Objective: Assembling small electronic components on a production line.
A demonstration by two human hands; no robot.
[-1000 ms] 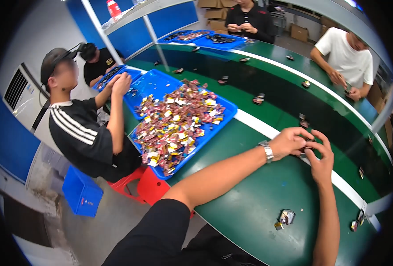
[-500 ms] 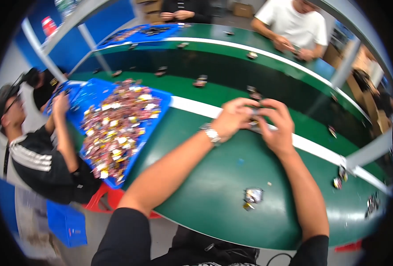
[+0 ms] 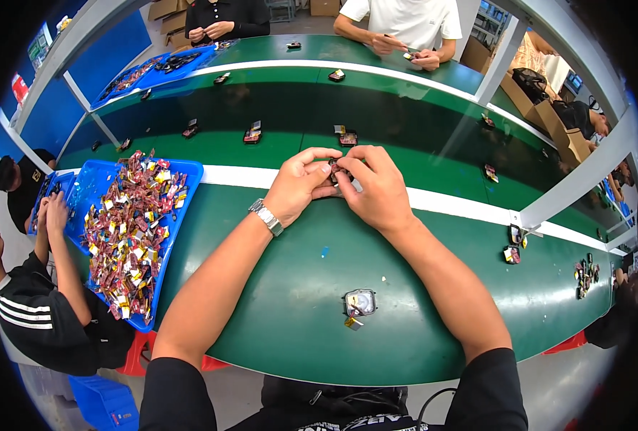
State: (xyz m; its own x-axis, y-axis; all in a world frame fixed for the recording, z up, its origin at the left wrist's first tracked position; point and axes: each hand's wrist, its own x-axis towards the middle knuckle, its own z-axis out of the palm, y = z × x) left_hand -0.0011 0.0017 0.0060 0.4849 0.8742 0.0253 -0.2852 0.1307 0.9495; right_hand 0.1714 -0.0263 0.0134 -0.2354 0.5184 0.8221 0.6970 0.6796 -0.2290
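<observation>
The green table carries a blue tray on the left, 1 square dark-framed part near the middle, a few small dark-cased parts at right, and a dark cluster farther right.

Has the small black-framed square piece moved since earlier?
No: the black-framed piece still lies just left of the tiny white speck on the green tabletop.
</observation>
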